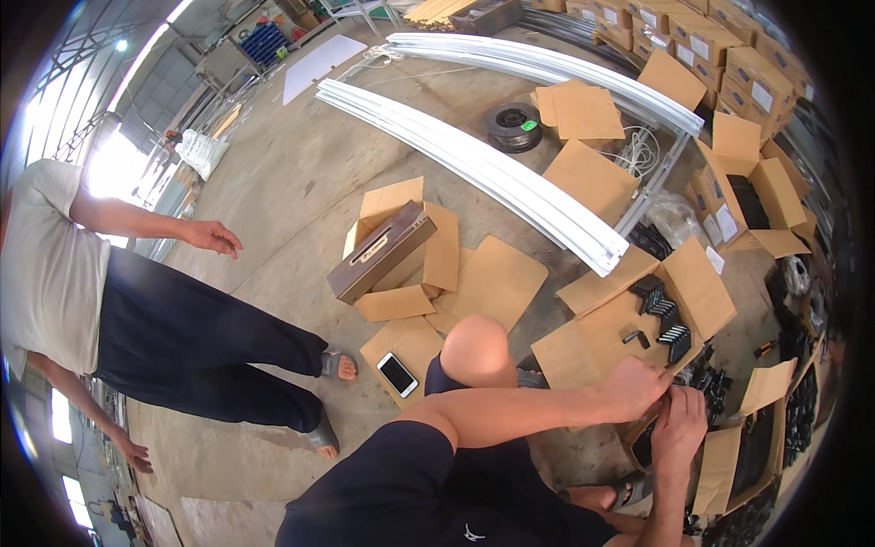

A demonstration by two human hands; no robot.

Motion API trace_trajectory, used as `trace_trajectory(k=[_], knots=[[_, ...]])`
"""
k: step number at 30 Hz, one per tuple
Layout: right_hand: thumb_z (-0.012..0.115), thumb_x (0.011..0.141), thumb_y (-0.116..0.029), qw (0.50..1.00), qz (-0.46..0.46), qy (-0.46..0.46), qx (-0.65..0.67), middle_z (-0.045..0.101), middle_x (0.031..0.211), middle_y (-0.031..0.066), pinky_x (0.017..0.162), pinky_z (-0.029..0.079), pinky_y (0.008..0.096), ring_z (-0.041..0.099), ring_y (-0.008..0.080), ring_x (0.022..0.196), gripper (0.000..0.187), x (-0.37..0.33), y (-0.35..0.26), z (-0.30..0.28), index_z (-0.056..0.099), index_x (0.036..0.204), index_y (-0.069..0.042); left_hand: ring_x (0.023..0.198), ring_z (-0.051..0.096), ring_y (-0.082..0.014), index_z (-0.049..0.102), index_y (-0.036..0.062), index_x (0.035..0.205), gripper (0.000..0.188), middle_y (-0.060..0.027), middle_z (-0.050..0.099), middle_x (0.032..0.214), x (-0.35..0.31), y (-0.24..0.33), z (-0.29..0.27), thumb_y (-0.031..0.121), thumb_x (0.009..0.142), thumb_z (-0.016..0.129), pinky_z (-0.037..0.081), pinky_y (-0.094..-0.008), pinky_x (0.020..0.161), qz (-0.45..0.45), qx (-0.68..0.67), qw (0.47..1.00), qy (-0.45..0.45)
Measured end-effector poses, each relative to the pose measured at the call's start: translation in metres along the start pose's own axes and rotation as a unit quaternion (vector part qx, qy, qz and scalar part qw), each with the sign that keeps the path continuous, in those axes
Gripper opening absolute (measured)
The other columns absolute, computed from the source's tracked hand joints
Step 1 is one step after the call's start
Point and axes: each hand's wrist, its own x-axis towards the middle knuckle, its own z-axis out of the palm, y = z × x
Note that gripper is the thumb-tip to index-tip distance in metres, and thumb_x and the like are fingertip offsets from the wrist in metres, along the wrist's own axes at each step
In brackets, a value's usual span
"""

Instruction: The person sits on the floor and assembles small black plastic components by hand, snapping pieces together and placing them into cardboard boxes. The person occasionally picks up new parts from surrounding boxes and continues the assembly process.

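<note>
My left hand is closed, its fingers bent in toward my right hand. The two meet fingertip to fingertip, and whatever they grip is too small or covered to make out. Just beyond them stands an open cardboard box holding a row of black parts and a small loose black piece. Beneath and beside my hands lie more black parts, piled up. Under my right hand, another box with dark contents is partly hidden.
A co-worker stands at the left. A white phone lies on flat cardboard. Beyond it, a brown case rests on an open box. Long white metal profiles cross the floor, near a wire spool. Stacked cartons stand far right.
</note>
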Motion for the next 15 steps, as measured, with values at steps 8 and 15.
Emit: trace_trajectory(k=[8,15], knots=[[0.067,0.085,0.002,1.0,-0.005,0.001,0.016,0.063,0.101,0.0156,0.077,0.053,0.0479,0.063,0.0378,0.094,0.023,-0.002,0.005,-0.001,0.064,0.108,0.002,0.088,0.073,-0.0331,0.066,0.0035,0.103,0.029,-0.0122,0.072,0.091,0.001,0.002,-0.01,0.02,0.082,0.078,0.058,-0.0457,0.074,-0.022,-0.026,0.999,-0.027],[0.069,0.089,0.001,0.997,0.006,0.065,0.034,0.065,0.101,0.0168,0.076,0.053,0.048,0.063,0.038,0.092,0.018,0.006,-0.001,-0.01,0.064,0.106,0.002,0.087,0.073,-0.0356,0.068,0.0041,0.111,0.037,-0.0123,0.072,0.089,0.0,-0.001,-0.015,0.023,0.082,0.08,0.057,-0.0476,0.076,-0.047,-0.051,0.998,0.006]])
